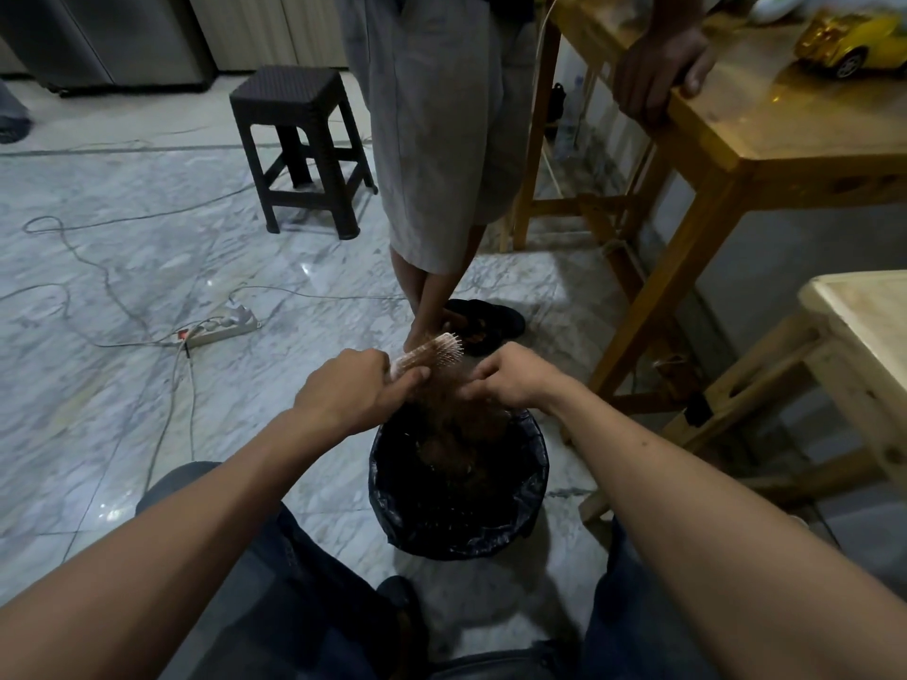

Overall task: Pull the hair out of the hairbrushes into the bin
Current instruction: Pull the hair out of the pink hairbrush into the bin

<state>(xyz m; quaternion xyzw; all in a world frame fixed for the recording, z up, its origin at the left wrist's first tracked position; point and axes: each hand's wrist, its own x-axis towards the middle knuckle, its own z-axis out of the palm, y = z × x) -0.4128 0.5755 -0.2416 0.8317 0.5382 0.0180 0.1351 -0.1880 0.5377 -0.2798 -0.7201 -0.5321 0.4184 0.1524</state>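
Observation:
My left hand [351, 387] grips a pale hairbrush [437, 349] by its handle, holding it just above the far rim of the bin [387, 512]. The brush head points right, pins showing at its tip. Brown hair [441, 385] hangs from the bristles in a thick clump down into the bin. My right hand [510, 380] is closed on that hair beside the brush. The bin is round with a black liner, and more brown hair lies inside it.
A person in grey shorts [441, 139] stands just beyond the bin, a hand resting on a wooden table [736, 139] carrying a yellow toy car [854, 41]. A second wooden table [864, 326] is at right. A dark stool [299, 144], power strip [221, 328] and cables lie left.

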